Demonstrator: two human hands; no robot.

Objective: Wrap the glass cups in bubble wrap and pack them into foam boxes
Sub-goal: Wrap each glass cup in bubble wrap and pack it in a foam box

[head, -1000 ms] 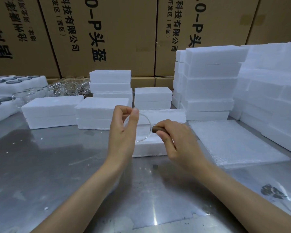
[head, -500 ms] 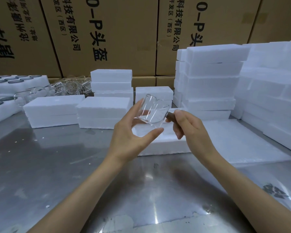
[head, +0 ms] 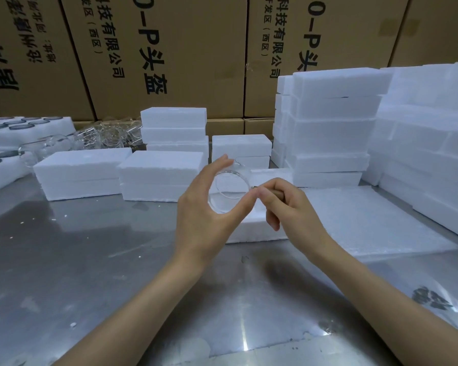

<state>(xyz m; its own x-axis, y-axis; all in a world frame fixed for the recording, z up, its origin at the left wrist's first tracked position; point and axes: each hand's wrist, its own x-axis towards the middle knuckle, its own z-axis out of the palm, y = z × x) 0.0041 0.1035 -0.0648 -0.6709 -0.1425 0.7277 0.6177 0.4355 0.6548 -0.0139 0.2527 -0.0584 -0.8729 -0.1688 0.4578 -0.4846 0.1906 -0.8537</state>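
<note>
I hold a clear glass cup in the air above the steel table, its round mouth turned toward me. My left hand cradles the cup between thumb and fingers. My right hand pinches its brown handle at the right side. A low foam box lies right behind and under my hands. A sheet of bubble wrap lies flat on the table to the right of it.
Closed foam boxes stand in low stacks at the back middle, and taller stacks fill the right. More glass cups lie at the back left beside foam trays. Cardboard cartons wall off the rear.
The cup has turned from tilted sideways to facing me with its mouth, and both hands have lowered slightly over the foam box.
</note>
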